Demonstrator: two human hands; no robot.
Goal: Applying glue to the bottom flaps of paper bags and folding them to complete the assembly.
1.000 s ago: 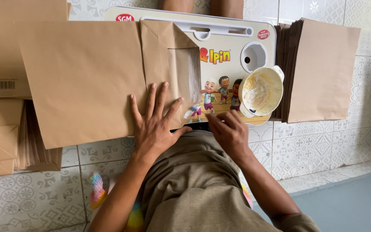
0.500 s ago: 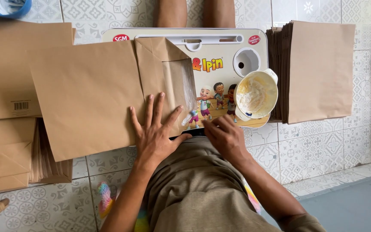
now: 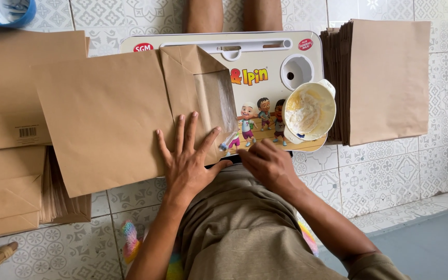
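Five spread fingers of the left hand [image 3: 185, 161] pin the brown paper bag [image 3: 115, 116] flat underneath; right hand [image 3: 268, 163] curls loosely beside its edge, gripping nothing.

We sit on a floor of pale patterned tiles [image 3: 390, 171], evenly lit by soft daylight. To the right of the hands the tiles end at a low step down to a smooth grey-blue surface [image 3: 431, 243]. Beyond the hands, at the far edge, a blue rimmed container [image 3: 6, 11] shows in the corner.
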